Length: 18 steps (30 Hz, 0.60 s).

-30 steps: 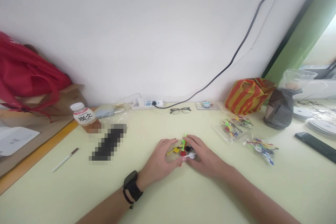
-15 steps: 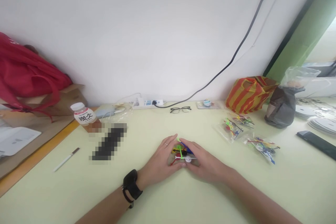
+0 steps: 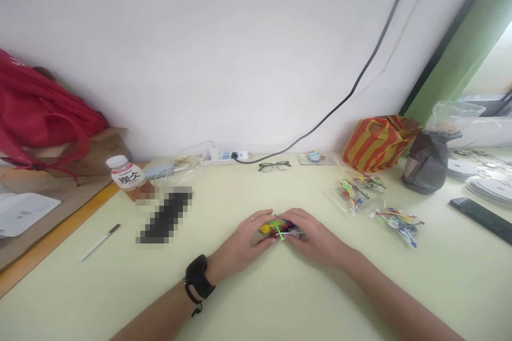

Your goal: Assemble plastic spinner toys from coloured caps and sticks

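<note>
Between my two hands is a small bunch of coloured plastic clock hands (image 3: 279, 230), in green, yellow, red, blue and white. My left hand (image 3: 241, 243) curls round the bunch from the left, with a ring on one finger and a black band on the wrist. From the other side my right hand (image 3: 322, 238) closes round it, fingertips meeting near the left ones. A green piece lies across the top of the bunch. Fingers hide the outer ends of the pieces. To the right, clear bags of similar pieces (image 3: 398, 225) lie on the table.
Eyeglasses (image 3: 274, 166) and a power strip (image 3: 228, 157) lie along the wall. On the left are a bottle (image 3: 130, 178) and a marker (image 3: 100, 242). A striped bag (image 3: 378, 144), dark bag (image 3: 426, 165), phone (image 3: 484, 219) and stacked white discs (image 3: 494, 190) occupy the right.
The clock hands have shifted between my hands; the green piece now lies more in front, and the white one is more covered. My hands have risen slightly in view, still together.
</note>
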Tool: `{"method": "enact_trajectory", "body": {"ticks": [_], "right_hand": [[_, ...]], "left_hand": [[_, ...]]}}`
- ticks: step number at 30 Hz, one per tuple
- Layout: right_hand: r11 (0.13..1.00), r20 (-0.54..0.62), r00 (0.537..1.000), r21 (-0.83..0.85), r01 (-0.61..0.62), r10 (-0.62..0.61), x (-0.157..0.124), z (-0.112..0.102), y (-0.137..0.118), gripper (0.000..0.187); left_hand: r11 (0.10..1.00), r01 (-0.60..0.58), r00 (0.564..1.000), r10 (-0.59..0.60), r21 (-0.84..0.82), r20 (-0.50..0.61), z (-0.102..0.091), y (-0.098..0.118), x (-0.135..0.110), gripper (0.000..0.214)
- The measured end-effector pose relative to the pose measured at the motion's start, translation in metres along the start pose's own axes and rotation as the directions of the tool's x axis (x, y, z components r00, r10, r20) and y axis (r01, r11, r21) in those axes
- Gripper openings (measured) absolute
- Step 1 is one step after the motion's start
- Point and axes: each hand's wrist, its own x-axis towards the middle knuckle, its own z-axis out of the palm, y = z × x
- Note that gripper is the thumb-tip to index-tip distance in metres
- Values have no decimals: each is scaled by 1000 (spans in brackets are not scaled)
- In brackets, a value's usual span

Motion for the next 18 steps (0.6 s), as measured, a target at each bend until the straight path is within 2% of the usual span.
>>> {"method": "enact_trajectory", "body": {"ticks": [6,8,14,18], "right_hand": [[1000,-32,999,-31,3,-4,0,-2,0,38],[998,-38,999,-69,11,-14,0,-2,-3,39],[985,-112,993,-165,-57,38,1,12,-8,35],[989,-160,986,-134,-68,46,0,22,-3,41]], "left_hand": [[998,-30,994,37,61,-102,2,-3,-1,44],[996,-40,994,48,74,-103,3,-3,-2,41],[987,-56,998,60,148,-23,3,-3,-4,57],[983,-50,999,46,179,28,1,0,-5,65]]}}
